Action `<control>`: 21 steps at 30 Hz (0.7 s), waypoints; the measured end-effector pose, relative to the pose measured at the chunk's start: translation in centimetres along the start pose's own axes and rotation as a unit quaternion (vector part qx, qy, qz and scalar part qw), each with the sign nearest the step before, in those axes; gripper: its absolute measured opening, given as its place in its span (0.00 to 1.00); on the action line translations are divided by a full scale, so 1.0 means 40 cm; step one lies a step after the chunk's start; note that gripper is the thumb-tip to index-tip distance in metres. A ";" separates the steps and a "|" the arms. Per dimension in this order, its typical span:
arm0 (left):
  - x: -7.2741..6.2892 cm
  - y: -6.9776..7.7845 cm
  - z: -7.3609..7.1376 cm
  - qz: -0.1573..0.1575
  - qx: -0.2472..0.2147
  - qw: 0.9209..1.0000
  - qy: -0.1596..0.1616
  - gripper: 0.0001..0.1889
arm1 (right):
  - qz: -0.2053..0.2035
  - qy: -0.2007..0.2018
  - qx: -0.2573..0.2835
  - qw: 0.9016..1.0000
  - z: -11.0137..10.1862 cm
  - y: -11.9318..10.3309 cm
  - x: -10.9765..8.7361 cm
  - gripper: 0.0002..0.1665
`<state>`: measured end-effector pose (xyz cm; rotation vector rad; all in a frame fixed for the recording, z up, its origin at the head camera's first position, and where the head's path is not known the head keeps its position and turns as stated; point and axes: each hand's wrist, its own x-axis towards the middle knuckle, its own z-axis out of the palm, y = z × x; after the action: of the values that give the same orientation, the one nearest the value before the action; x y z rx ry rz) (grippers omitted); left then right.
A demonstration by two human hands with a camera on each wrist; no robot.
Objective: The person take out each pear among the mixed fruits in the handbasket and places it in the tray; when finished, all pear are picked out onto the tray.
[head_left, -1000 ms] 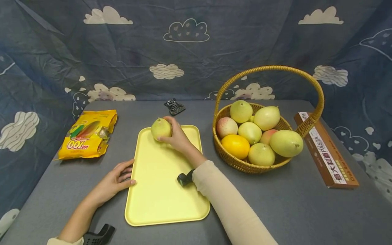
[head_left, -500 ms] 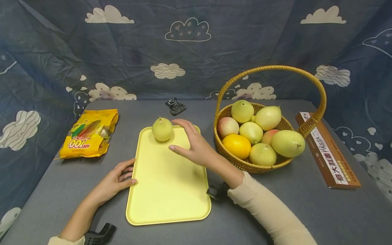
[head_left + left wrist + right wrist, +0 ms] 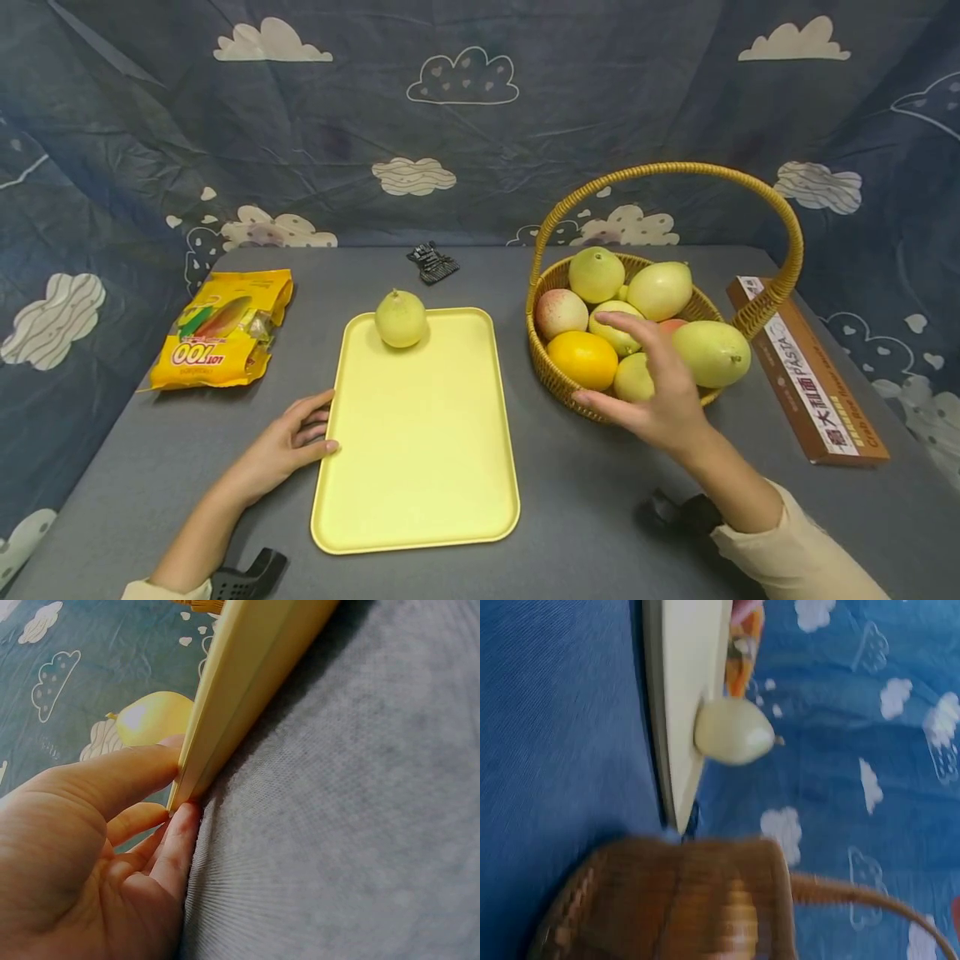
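Note:
A yellow rectangular tray (image 3: 420, 442) lies flat on the table. My left hand (image 3: 277, 446) grips its left edge; in the left wrist view the thumb is on the rim of the tray (image 3: 240, 682), with fingers under it. Near the tray's far left corner sits a round pale green pear (image 3: 401, 319), stem up. My right hand (image 3: 663, 396) hovers at the near side of a wicker basket (image 3: 551, 385), thumb and fingers spread wide, holding nothing. It partly covers the fruit. An orange-yellow lemon (image 3: 582, 360) and a green oval melon-like fruit (image 3: 711, 354) lie inside.
The basket's tall handle (image 3: 667, 169) arches over the fruit. Right of it lies a brown pasta box (image 3: 813, 375). A yellow snack bag (image 3: 225, 329) is at the left, and a small black crumpled wrapper (image 3: 432, 263) lies behind the tray.
My right hand has let go of the pear on the tray and moved right to the basket, its fingers spread. The left hand has stayed at the tray's edge.

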<state>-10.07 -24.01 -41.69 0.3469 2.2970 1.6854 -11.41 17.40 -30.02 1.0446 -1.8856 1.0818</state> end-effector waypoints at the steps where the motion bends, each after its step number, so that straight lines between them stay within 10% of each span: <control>1: 0.000 0.000 0.001 0.000 -0.001 1.000 0.000 0.39 | 0.000 0.019 -0.005 1.000 -0.014 -0.002 -0.004 0.42; 9: -0.004 0.005 0.006 0.011 -0.005 1.000 -0.001 0.38 | 0.058 0.111 -0.058 0.990 -0.104 0.045 -0.071 0.48; 21: -0.003 -0.003 0.005 0.018 -0.002 1.000 0.001 0.38 | 0.143 0.108 -0.115 0.977 -0.170 0.108 -0.150 0.51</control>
<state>-9.91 -23.91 -41.84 0.3894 2.3020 1.7071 -11.53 26.65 -33.90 0.5149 -1.9636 1.0543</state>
